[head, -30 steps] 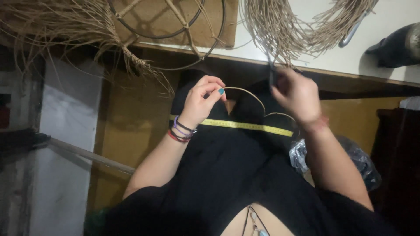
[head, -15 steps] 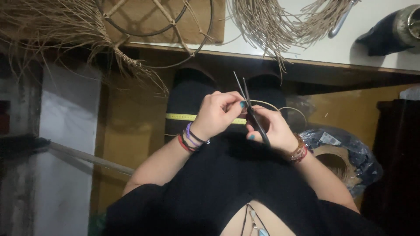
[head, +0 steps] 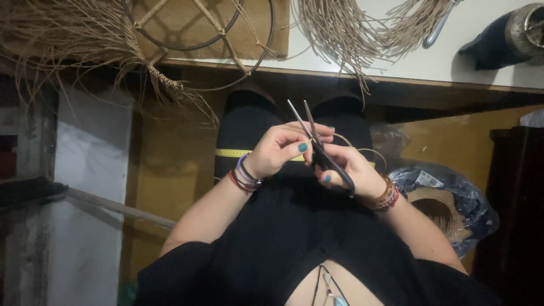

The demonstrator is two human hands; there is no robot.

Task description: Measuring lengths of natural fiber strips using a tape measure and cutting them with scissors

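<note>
Right hand grasps black-handled metal scissors, fingers clenched through loops, blades parted, tips pointing away over lap. Left hand fingers pinched just beside blades, apparently gripping thin tan reed strand that loops past right-hand fingers. Yellow tape measure lies across knees, under fingers. Step judged: trimming strand. Next move calls for strand seated between blades, left fingertips kept outside cut line.

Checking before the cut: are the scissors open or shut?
Open: the scissors in the right hand show two blades apart at the tips.
</note>
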